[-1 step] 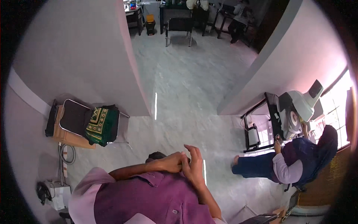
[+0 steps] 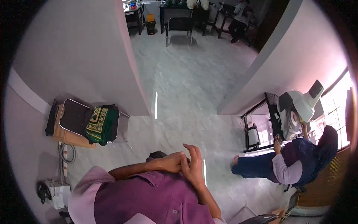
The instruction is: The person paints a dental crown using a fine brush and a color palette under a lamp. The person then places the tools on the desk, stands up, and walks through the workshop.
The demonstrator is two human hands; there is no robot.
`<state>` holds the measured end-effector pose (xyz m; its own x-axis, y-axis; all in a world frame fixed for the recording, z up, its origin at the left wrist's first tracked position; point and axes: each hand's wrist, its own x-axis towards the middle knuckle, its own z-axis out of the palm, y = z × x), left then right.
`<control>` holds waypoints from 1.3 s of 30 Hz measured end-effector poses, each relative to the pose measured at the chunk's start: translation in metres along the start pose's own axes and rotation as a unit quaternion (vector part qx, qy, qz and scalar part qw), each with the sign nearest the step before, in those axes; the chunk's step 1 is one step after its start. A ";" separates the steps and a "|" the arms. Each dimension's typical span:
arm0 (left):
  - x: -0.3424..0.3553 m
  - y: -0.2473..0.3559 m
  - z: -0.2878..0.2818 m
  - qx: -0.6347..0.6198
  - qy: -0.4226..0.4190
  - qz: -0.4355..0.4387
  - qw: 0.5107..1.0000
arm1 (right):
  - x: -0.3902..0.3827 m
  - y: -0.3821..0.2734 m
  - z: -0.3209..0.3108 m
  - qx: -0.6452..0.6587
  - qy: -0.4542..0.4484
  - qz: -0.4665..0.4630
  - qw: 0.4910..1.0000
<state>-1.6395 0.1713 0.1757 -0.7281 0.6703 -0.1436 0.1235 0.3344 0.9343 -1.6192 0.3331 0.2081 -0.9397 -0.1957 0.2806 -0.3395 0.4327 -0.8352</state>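
Observation:
In front of my purple shirt (image 2: 160,194), my two hands meet at chest height. My left hand (image 2: 169,163) comes across from the left with its fingers closed against the right one, partly hidden behind it. My right hand (image 2: 193,164) rises from the lower right, its upper fingers stretched out and slightly bent, while its lower fingers are hard to make out where the hands touch. I see no object between them. Just beyond my left wrist, a dark rounded shape (image 2: 157,154) shows, possibly a shoe.
Left, a folding chair (image 2: 75,117) carries a green and gold patterned cloth (image 2: 100,125). A co-worker (image 2: 287,164) sits at right by a black-framed table (image 2: 274,115) with a white machine (image 2: 298,106). Walls flank an opening; beyond stand a black chair (image 2: 179,25), desks and another person (image 2: 238,22).

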 end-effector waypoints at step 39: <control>0.081 -0.074 -0.173 0.097 0.081 -0.036 0.991 | 0.187 0.122 0.066 0.162 -0.323 0.126 0.924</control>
<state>-1.8244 0.0863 0.1508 -0.8361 0.5309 -0.1383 0.1837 0.5085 0.8412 -1.8333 0.2911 0.1267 -0.7304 -0.6547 -0.1947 0.0144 0.2703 -0.9627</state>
